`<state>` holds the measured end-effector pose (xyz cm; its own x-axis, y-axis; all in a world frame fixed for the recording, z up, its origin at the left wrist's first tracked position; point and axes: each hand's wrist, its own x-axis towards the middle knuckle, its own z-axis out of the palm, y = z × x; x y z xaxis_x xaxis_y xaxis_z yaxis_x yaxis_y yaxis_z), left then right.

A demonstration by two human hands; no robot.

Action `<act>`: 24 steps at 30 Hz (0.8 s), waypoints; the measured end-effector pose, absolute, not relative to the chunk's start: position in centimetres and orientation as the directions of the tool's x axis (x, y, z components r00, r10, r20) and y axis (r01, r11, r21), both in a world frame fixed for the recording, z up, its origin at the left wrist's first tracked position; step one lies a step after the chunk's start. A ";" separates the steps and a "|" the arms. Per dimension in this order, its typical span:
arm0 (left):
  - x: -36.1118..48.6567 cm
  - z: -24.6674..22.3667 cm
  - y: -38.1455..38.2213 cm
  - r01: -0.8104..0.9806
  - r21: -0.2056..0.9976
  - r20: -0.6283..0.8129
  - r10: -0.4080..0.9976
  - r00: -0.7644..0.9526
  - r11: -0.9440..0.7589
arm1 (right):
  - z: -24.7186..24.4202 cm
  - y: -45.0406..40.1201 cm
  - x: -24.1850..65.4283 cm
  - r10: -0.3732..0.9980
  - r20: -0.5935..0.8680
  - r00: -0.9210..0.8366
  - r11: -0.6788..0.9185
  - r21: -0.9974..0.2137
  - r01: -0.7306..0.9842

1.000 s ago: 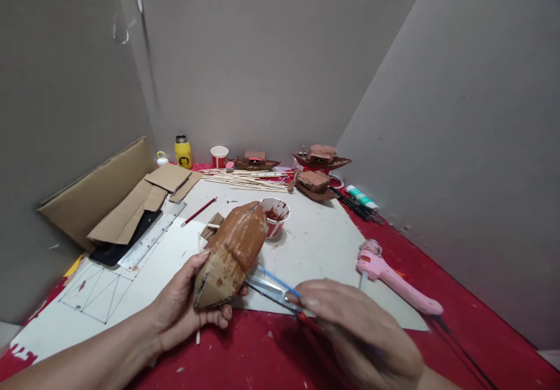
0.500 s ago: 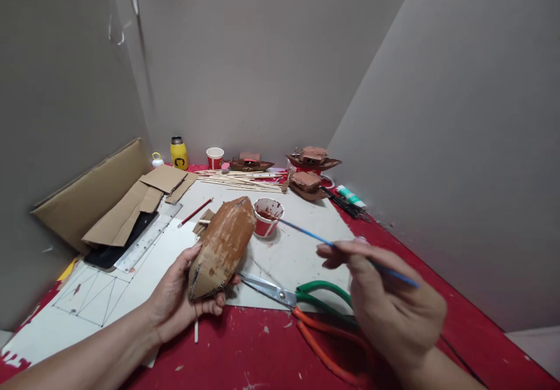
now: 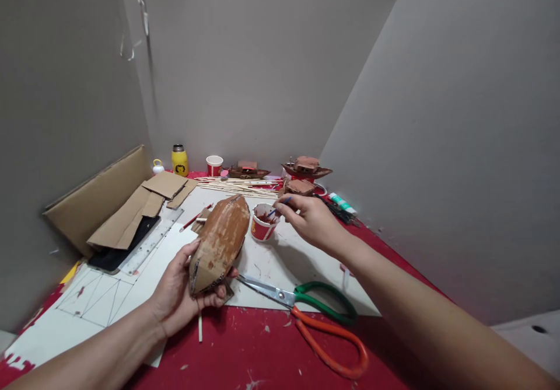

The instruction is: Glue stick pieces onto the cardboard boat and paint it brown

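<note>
My left hand (image 3: 184,285) grips a cardboard model boat hull (image 3: 223,241) from below, tilted with its underside toward me. Brown paint covers most of it; the near end shows bare cardboard. A thin wooden stick (image 3: 200,326) pokes out beneath that hand. My right hand (image 3: 304,218) pinches a blue paintbrush (image 3: 273,211), its tip down inside a red and white paper cup (image 3: 262,229) smeared with reddish-brown paint. The bristles are hidden in the cup. Below the cup lie open scissors (image 3: 301,308) with one green and one orange handle.
Finished model boats (image 3: 249,170) and several thin sticks (image 3: 236,187) lie at the back, near a yellow bottle (image 3: 179,161) and another paper cup (image 3: 214,166). Cardboard pieces (image 3: 122,220), a clear ruler (image 3: 153,241) and a red pencil (image 3: 195,218) are at left. A green-white tube (image 3: 342,203) lies right.
My right hand has moved forward and left with the paintbrush, from above the scissors to the cup, and the brush now dips into it. My left hand still holds the hull almost unchanged.
</note>
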<state>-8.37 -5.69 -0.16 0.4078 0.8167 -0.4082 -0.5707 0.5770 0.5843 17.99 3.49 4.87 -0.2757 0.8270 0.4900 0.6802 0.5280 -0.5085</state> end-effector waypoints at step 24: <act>-8.4 -0.4 -5.8 -0.566 0.570 -0.429 0.804 0.413 0.595 | 3.8 -1.8 19.8 0.750 0.635 0.184 0.541 -0.749 0.382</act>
